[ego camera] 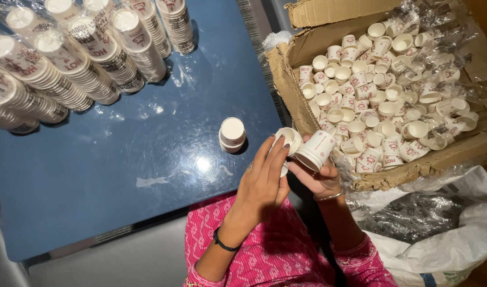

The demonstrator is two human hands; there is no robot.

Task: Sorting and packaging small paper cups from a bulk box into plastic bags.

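Observation:
My right hand (pixel 318 178) grips a short stack of small white paper cups (pixel 316 150) with red print, tilted toward the left. Over a single white cup (pixel 289 139) my left hand (pixel 264 180) has its fingers wrapped, right beside that stack. The two hands meet above the blue table's (pixel 121 175) right edge. A small upright stack of cups (pixel 232 134) stands on the table just left of my hands.
A torn cardboard box (pixel 286 74) at the right holds several loose paper cups (pixel 381 90) and clear wrappers. Long plastic-wrapped sleeves of cups (pixel 78 53) lie across the table's far left. A white sack (pixel 456 234) with crumpled plastic sits at the lower right.

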